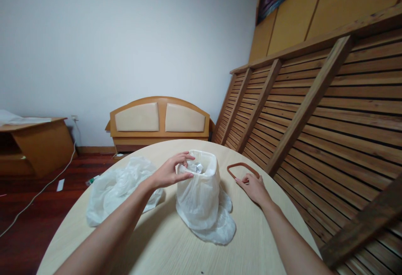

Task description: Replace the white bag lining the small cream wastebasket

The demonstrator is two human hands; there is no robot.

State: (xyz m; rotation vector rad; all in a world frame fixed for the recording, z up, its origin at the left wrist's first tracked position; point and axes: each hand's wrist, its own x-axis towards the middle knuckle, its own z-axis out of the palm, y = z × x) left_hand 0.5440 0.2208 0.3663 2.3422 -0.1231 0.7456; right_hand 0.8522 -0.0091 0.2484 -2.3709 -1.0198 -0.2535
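Observation:
In the middle of the round table stands a small trash bin (201,195), lined with a translucent white plastic bag whose edge folds over the rim and hangs down outside. Crumpled silvery stuff (197,167) shows inside it. My left hand (177,168) pinches the bag-covered rim at the left, thumb outside and fingers over the edge. To the right, my right hand (253,185) has its fingers closed on the near side of a brown rounded rectangular ring (241,164), which is at the tabletop beside the bin. Part of the ring is hidden behind the fingers.
A crumpled white plastic bag (116,191) lies on the left of the round table (251,237). Beyond the table are a headboard (161,103) and a white wall. Slatted wooden panels (301,141) lean along the right. A cable (47,187) runs over the floor at left.

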